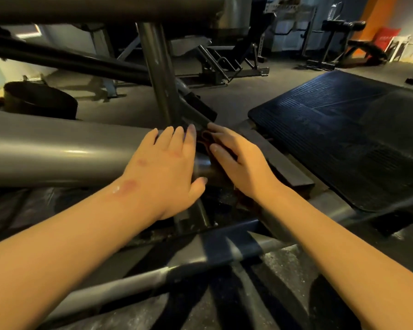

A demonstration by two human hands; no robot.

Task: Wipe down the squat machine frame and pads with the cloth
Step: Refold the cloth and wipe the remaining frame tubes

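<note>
– Where's the cloth (204,139)?
– The right hand (241,163) pinches it on the frame (57,148) joint, to rub there.
– And the left hand (162,167)?
– Its fingers (177,139) lie flat on the frame, likely to steady.

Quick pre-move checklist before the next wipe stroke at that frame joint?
1. Cloth held by right hand: ok, pinched under its fingers.
2. Cloth at frame joint: ok, pressed against it.
3. Left hand braced on grey tube: ok, fingers flat.
4. Cloth condition: cannot tell, dark and mostly hidden.
5. Ribbed footplate wiped: cannot tell.
</note>
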